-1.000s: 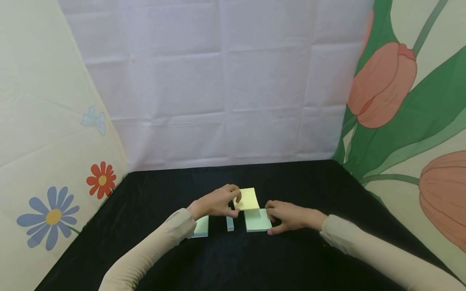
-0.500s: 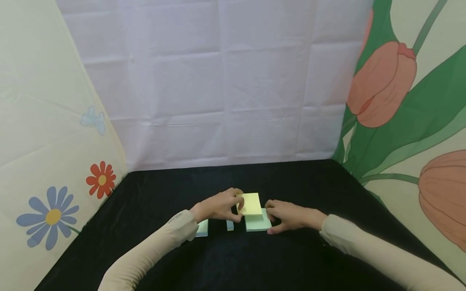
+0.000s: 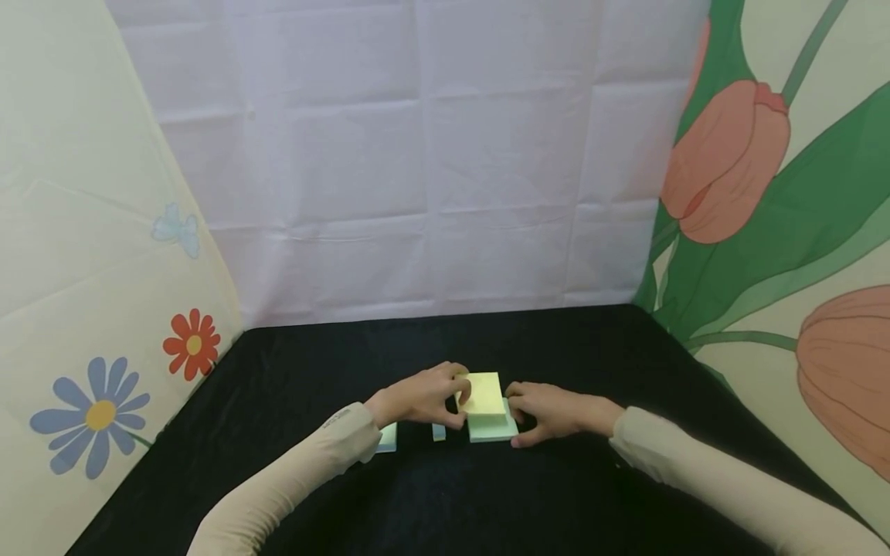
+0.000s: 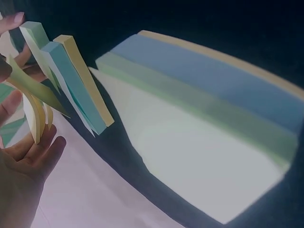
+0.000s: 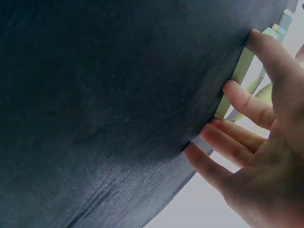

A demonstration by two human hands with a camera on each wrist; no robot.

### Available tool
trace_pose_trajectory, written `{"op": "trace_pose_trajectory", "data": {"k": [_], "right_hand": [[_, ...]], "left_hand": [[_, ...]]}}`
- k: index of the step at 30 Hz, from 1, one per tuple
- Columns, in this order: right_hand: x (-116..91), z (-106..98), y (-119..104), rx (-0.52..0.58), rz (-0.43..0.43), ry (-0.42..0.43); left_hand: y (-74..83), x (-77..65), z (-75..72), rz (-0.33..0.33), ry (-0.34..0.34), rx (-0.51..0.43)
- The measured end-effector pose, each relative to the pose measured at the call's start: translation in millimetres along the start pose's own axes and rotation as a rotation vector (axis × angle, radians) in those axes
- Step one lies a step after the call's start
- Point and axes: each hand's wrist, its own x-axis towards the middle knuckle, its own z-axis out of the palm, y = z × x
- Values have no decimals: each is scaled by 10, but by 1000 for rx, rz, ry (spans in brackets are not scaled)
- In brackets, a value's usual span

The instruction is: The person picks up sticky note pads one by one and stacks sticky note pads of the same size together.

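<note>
A yellow sticky note pad [image 3: 484, 392] is pinched at its left side by my left hand [image 3: 424, 395]. It overlaps the far part of a pale green sticky note pad [image 3: 492, 435] on the table. In the left wrist view, the yellow paper [image 4: 34, 105] bends and its sheets fan apart between thumb and fingers. My right hand [image 3: 556, 413] holds the green pad's right side, thumb at the near corner. Seen from the right wrist, the fingertips [image 5: 231, 89] line up along the green edge [image 5: 241, 69]. The underside of the yellow pad is hidden.
Between the pads stands a narrow blue block [image 3: 439, 432], with a yellow layer [image 4: 85, 78] against it. Further left, partly behind my left wrist, lies another stack [image 3: 387, 439] with green, blue and tan layers. Black cloth [image 3: 445, 502] covers the table; a white sheet [image 3: 431, 193] hangs behind.
My left hand has brought the yellow pad slightly right and nearer, so it covers more of the green pad. The right hand has stayed in place.
</note>
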Motion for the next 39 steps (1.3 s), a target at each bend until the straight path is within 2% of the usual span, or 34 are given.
{"op": "trace_pose_trajectory", "data": {"k": [9,16,23,39], "right_hand": [[-36,-11,49,72,4,-5],[-31,2,52,75,-7,-3],[-17,-4,41,78,-2,-2],[-11,3,30,62,34,-5]], "left_hand": [[61,41,40,3,-30,11],[99,71,71,-5,-61,-1],[156,99,81,30,-80,18],[203,81,133,-2,-121,63]]}}
